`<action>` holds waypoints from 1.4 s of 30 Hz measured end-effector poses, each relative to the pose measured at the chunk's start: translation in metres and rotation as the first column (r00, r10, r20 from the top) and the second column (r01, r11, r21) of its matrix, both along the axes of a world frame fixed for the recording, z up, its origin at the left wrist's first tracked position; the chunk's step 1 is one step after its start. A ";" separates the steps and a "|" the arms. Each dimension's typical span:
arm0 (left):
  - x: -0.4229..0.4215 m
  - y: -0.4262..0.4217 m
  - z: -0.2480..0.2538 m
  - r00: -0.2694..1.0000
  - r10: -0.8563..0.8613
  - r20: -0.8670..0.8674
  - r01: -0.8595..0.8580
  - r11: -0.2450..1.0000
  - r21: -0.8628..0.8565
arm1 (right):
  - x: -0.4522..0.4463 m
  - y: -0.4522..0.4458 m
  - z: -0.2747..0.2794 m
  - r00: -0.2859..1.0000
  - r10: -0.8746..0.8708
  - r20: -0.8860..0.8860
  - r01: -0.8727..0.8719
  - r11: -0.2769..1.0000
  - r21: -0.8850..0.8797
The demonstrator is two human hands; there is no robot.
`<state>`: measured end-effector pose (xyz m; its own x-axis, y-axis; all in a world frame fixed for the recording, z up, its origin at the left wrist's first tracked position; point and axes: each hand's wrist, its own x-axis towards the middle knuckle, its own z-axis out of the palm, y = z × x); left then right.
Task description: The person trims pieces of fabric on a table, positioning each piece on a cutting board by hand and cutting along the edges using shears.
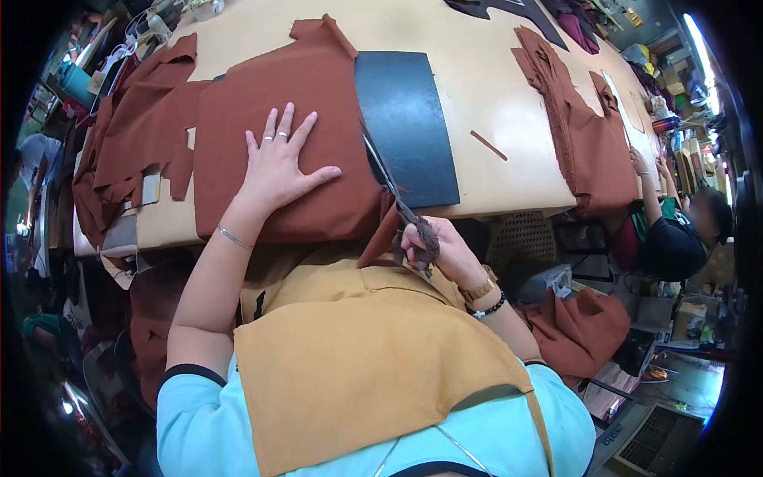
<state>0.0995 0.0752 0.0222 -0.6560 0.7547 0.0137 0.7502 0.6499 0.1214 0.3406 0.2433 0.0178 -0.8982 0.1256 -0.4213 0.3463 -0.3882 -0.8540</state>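
A rust-brown piece of fabric (230, 143) lies flat on the table, partly over a dark blue-black mat (409, 127). Pressed on it with fingers spread is my left hand (280, 159), wearing rings. At the table's front edge my right hand (445, 248) is closed around the dark, wrapped-looking handles of a pair of scissors (387, 176). Their blades point away from me along the fabric's right edge, over the mat. A narrow flap of fabric hangs down beside the blades. How far the blades are apart is hard to make out.
More rust fabric lies in a crumpled pile (119, 159) at left and a folded stack (556, 119) at right. A thin brown strip (488, 145) rests on the pale table (493, 71). Another person (671, 230) sits at the right end, hands on the fabric there.
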 end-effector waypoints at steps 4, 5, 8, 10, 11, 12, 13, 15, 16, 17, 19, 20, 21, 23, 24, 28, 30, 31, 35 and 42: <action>0.010 -0.004 -0.002 0.999 -0.031 -0.011 0.031 0.999 0.015 | -0.013 0.001 -0.004 1.000 0.001 -0.010 0.000 0.999 0.034; 0.011 -0.005 -0.002 1.000 -0.028 -0.011 0.028 0.999 0.019 | -0.012 0.001 -0.006 1.000 -0.001 -0.016 0.001 1.000 0.028; 0.014 -0.008 -0.004 1.000 -0.019 -0.014 0.020 0.999 0.026 | -0.006 0.002 -0.009 1.000 -0.003 -0.024 0.004 1.000 0.012; 0.015 -0.008 -0.003 0.999 -0.022 -0.031 0.023 0.999 0.025 | 0.000 0.002 -0.008 1.000 -0.011 -0.027 0.011 1.000 0.004; 0.016 -0.008 -0.002 1.000 -0.022 -0.022 0.022 0.999 0.023 | 0.001 0.001 -0.007 1.000 -0.011 -0.023 0.011 1.000 0.004; 0.018 -0.009 -0.002 1.000 -0.023 -0.014 0.023 0.999 0.022 | 0.002 0.001 -0.006 1.000 -0.013 -0.021 0.013 1.000 0.004; 0.019 -0.009 -0.001 1.000 -0.024 -0.009 0.024 0.999 0.022 | 0.001 0.001 -0.005 1.000 -0.016 -0.022 0.016 1.000 0.005; 0.024 -0.011 0.000 0.999 -0.039 -0.009 0.040 0.999 0.023 | -0.004 -0.001 -0.004 0.999 -0.038 -0.020 0.038 0.999 -0.015; 0.027 -0.011 0.000 0.999 -0.049 -0.008 0.049 0.999 0.022 | -0.006 -0.001 -0.004 0.999 -0.051 -0.018 0.051 0.998 -0.027; 0.030 -0.011 0.000 0.999 -0.051 -0.005 0.051 0.998 0.024 | -0.008 -0.001 -0.004 0.999 -0.049 -0.014 0.049 0.999 -0.019; 0.034 -0.012 0.001 0.999 -0.051 0.001 0.051 0.998 0.024 | -0.012 0.000 -0.004 0.999 -0.043 -0.004 0.043 0.999 -0.010; 0.034 -0.012 0.002 0.999 -0.051 0.001 0.051 0.998 0.025 | -0.012 -0.001 -0.004 0.999 -0.040 -0.005 0.040 0.999 -0.007; 0.034 -0.012 0.001 0.999 -0.049 0.002 0.049 0.998 0.026 | -0.011 -0.001 -0.003 0.999 -0.035 -0.003 0.035 0.999 -0.004; 0.035 -0.013 0.001 0.999 -0.047 0.009 0.046 0.999 0.029 | -0.008 -0.001 -0.004 1.000 -0.028 -0.003 0.028 1.000 0.010; 0.034 -0.012 0.002 0.999 -0.048 0.013 0.047 0.998 0.033 | -0.006 -0.002 -0.004 1.000 -0.028 -0.005 0.028 0.999 0.024; 0.036 -0.013 0.001 0.998 -0.058 0.016 0.057 0.998 0.038 | -0.001 -0.004 -0.004 0.997 -0.076 -0.018 0.076 0.997 0.017; 0.041 -0.014 0.004 0.997 -0.071 0.019 0.071 0.997 0.014 | -0.005 -0.004 -0.003 0.997 -0.070 -0.016 0.070 0.998 -0.010; 0.044 -0.015 0.004 0.997 -0.077 0.023 0.077 0.997 0.001 | -0.007 -0.003 -0.001 0.998 -0.067 -0.015 0.066 0.998 -0.024; 0.052 -0.017 0.002 0.996 -0.083 0.020 0.083 0.996 -0.007 | -0.012 -0.001 0.001 0.998 -0.070 0.006 0.070 0.998 -0.007; 0.028 -0.020 0.002 0.996 -0.065 0.059 0.061 0.996 0.065 | 0.000 0.000 0.001 0.998 -0.040 -0.047 0.039 0.999 -0.005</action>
<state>0.1270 0.0556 0.0243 -0.6084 0.7932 0.0239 0.7792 0.5914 0.2075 0.3405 0.2432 0.0184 -0.9113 0.1599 -0.3794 0.2902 -0.4039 -0.8675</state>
